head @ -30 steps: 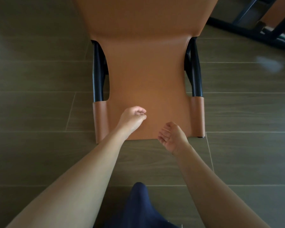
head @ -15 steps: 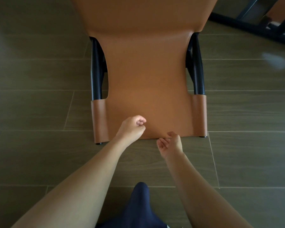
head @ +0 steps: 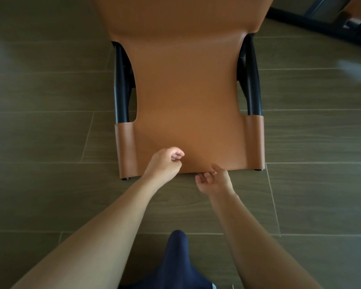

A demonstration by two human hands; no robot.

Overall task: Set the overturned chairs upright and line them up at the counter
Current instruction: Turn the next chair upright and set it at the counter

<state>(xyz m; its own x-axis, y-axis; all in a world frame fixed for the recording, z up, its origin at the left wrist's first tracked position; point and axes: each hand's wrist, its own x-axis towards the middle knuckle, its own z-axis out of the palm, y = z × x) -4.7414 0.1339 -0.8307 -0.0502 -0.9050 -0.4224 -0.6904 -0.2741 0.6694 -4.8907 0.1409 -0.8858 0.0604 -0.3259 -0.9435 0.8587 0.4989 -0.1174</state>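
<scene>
An overturned chair (head: 188,90) with a tan leather seat and a black metal frame lies on its back on the floor in front of me, the top edge of its backrest nearest to me. My left hand (head: 165,163) is over that near edge with its fingers curled in and holds nothing. Beside it, my right hand (head: 214,180) is turned palm up at floor level, its thumb on the leather edge and its fingertips at the underside of the backrest.
The floor (head: 40,195) is dark wood-look tile. The black frame of another chair (head: 321,24) lies at the top right. My leg (head: 177,261) in dark blue cloth shows at the bottom centre.
My right hand has dropped lower and turned palm up at the backrest's near edge. The left hand has stayed curled over the leather. The view has shifted slightly closer.
</scene>
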